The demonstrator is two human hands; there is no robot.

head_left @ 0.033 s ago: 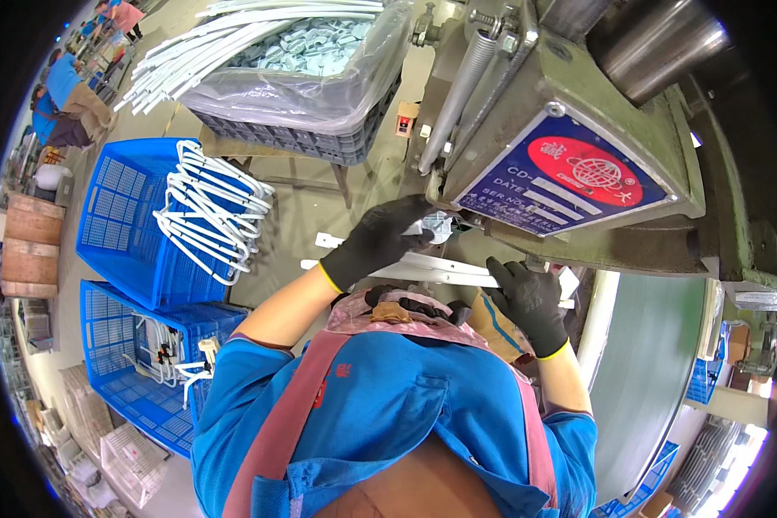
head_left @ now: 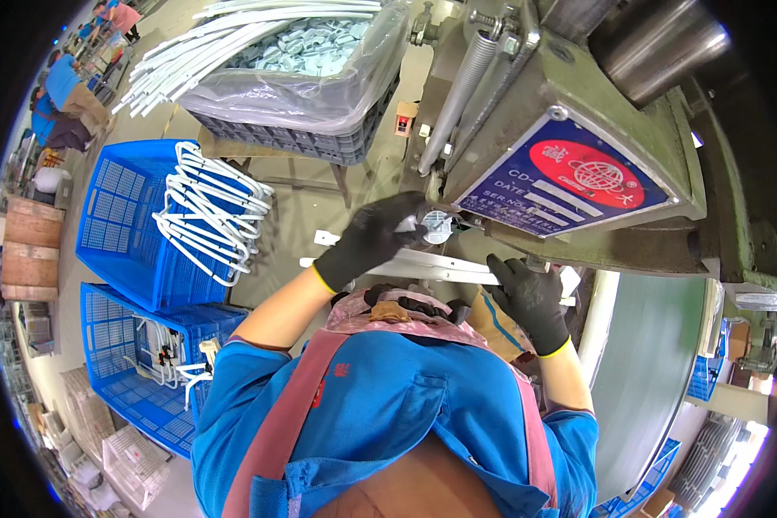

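My left hand [head_left: 375,235], in a black glove, is closed with its fingertips beneath the press head. A small whitish piece [head_left: 407,224] shows between its thumb and fingers. Right beside those fingertips is a round pale part [head_left: 438,227] at the machine. My right hand [head_left: 531,302], gloved the same way, is closed around the right part of a white metal bar [head_left: 445,269] with holes in it. The bar runs crosswise in front of my apron. The palm side of both hands is hidden.
Green-grey press [head_left: 570,173] looms close above my hands. On the left stand blue crates [head_left: 116,229] with bent white tubes [head_left: 216,211]. A grey crate [head_left: 319,138] ahead holds small pale parts and long white tubes [head_left: 190,60]. A green surface [head_left: 652,345] lies right; people work far left.
My left hand has drawn back slightly to the left, and the round pale part beside its fingertips shows more fully. The right hand and the bar have hardly moved.
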